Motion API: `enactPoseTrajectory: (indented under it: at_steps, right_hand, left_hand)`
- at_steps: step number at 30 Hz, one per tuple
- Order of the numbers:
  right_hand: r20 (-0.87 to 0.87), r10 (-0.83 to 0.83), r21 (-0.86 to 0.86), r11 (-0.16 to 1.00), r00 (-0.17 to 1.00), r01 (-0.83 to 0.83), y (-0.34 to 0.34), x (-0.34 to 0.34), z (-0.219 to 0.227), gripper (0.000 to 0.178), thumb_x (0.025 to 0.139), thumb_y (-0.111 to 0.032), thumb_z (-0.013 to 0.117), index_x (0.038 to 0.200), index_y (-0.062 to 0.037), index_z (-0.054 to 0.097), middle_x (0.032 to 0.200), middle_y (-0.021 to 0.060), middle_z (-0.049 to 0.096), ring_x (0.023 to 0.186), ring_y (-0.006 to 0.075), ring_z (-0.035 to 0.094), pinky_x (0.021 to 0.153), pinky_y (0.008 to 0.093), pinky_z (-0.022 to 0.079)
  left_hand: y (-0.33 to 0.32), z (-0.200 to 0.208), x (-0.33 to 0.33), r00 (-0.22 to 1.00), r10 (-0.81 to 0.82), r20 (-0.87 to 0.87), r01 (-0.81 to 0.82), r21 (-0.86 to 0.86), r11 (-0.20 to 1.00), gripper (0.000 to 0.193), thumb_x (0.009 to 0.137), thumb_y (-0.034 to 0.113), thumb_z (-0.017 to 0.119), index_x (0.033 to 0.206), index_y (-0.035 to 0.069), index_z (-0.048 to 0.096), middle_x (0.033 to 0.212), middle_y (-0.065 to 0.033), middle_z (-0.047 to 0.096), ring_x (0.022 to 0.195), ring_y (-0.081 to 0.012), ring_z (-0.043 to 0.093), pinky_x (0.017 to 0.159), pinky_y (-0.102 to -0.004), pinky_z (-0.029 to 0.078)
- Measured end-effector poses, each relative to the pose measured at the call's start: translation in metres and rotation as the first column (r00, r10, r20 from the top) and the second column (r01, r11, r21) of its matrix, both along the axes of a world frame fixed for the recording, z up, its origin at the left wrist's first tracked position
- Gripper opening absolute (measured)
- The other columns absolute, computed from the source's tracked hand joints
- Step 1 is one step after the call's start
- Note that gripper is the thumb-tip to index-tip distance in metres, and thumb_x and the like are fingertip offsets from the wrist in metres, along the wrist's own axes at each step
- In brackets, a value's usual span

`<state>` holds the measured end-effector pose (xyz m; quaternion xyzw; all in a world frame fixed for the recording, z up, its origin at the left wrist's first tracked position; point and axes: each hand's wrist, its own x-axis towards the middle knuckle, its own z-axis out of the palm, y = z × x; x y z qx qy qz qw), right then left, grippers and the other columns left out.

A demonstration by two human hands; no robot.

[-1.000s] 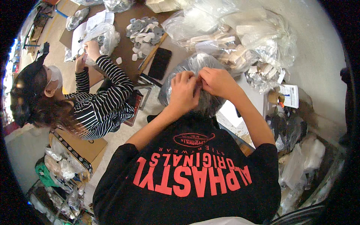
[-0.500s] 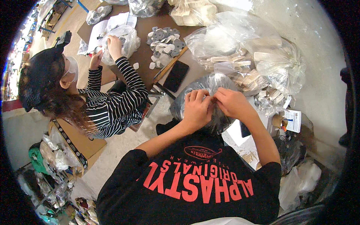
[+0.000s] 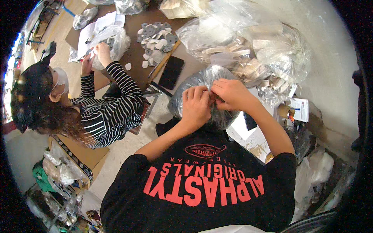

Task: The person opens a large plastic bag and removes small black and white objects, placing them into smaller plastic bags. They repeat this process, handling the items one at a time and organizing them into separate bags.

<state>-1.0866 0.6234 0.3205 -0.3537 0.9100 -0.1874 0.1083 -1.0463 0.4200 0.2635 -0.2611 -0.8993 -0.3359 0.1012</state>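
A full, clear plastic bag (image 3: 178,98) with dark grey contents sits in front of my chest. My left hand (image 3: 196,108) is closed on its gathered top, with the fingers bent. Right beside it, my right hand (image 3: 232,94) pinches the same bunched plastic, and the fingertips of both hands almost meet. The exact bit of plastic between the fingers is partly hidden. Just beyond the bag, to the left, a black phone (image 3: 171,73) lies on the brown table (image 3: 134,24).
Clear bags of pale wooden pieces (image 3: 248,64) crowd the far right. Grey and white flat pieces (image 3: 157,40) are heaped near a wooden stick (image 3: 164,61). At left, a co-worker in a striped top (image 3: 112,105) handles small pieces over another bag (image 3: 116,42). A notepad (image 3: 300,110) lies at right.
The whole view has shifted, so the table and co-worker appear farther left and higher. Both my hands stay at the bag's top, their fingers slightly rearranged.
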Motion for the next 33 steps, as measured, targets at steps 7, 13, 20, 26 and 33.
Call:
enactPoseTrajectory:
  at_steps: [7, 13, 20, 26, 33]
  right_hand:
    - [0.028, -0.081, -0.003, 0.997, 0.996, 0.081, 0.003, 0.008, -0.007, 0.028, 0.076, -0.023, 0.075, 0.096, -0.0066, 0.063, 0.097, 0.0128, 0.066, 0.096, 0.0353, 0.068, 0.081, 0.0465, 0.058]
    - [0.155, -0.161, -0.003, 0.986, 0.975, 0.164, 0.003, 0.007, -0.002, 0.023, 0.082, -0.023, 0.07, 0.097, -0.0069, 0.063, 0.099, 0.0145, 0.069, 0.098, 0.0365, 0.069, 0.082, 0.0495, 0.058]
    - [0.219, -0.175, 0.006, 0.984, 0.96, 0.178, 0.004, 0.002, 0.001, 0.02, 0.086, -0.023, 0.066, 0.098, -0.0075, 0.064, 0.099, 0.0146, 0.07, 0.1, 0.037, 0.069, 0.084, 0.0499, 0.057]
    - [0.226, -0.176, 0.005, 0.984, 0.958, 0.18, 0.003, 0.001, 0.001, 0.02, 0.086, -0.024, 0.066, 0.098, -0.008, 0.064, 0.1, 0.0145, 0.07, 0.1, 0.0374, 0.069, 0.084, 0.0505, 0.057]
    - [0.287, -0.158, 0.023, 0.987, 0.945, 0.158, 0.006, -0.003, 0.003, 0.02, 0.085, -0.023, 0.065, 0.098, -0.0078, 0.067, 0.1, 0.0157, 0.071, 0.099, 0.0381, 0.07, 0.084, 0.0509, 0.057]
  left_hand:
    - [-0.003, 0.011, -0.002, 1.0, -0.019, -0.009, 0.019, 0.041, 0.999, 0.028, 0.08, 0.014, 0.079, 0.106, 0.01, 0.068, 0.115, -0.0066, 0.061, 0.11, -0.0315, 0.057, 0.098, -0.0487, 0.041]
    - [-0.008, 0.023, -0.005, 0.998, -0.012, 0.063, 0.008, 0.055, 0.998, 0.024, 0.082, 0.015, 0.081, 0.105, 0.013, 0.071, 0.115, -0.008, 0.061, 0.11, -0.0333, 0.056, 0.095, -0.0475, 0.042]
    - [-0.004, 0.023, -0.009, 0.995, 0.034, 0.097, -0.04, 0.062, 0.997, 0.02, 0.083, 0.017, 0.08, 0.102, 0.014, 0.072, 0.112, -0.0048, 0.061, 0.109, -0.0298, 0.057, 0.094, -0.0458, 0.041]
    - [-0.006, 0.025, -0.014, 0.995, -0.021, 0.099, 0.016, 0.054, 0.998, 0.022, 0.082, 0.018, 0.081, 0.102, 0.014, 0.072, 0.112, -0.004, 0.061, 0.108, -0.0292, 0.057, 0.097, -0.0466, 0.04]
    - [0.005, 0.025, -0.011, 0.998, 0.009, 0.065, -0.01, 0.012, 1.0, 0.02, 0.083, 0.016, 0.076, 0.102, 0.013, 0.069, 0.112, -0.0047, 0.061, 0.108, -0.0296, 0.057, 0.098, -0.0497, 0.039]
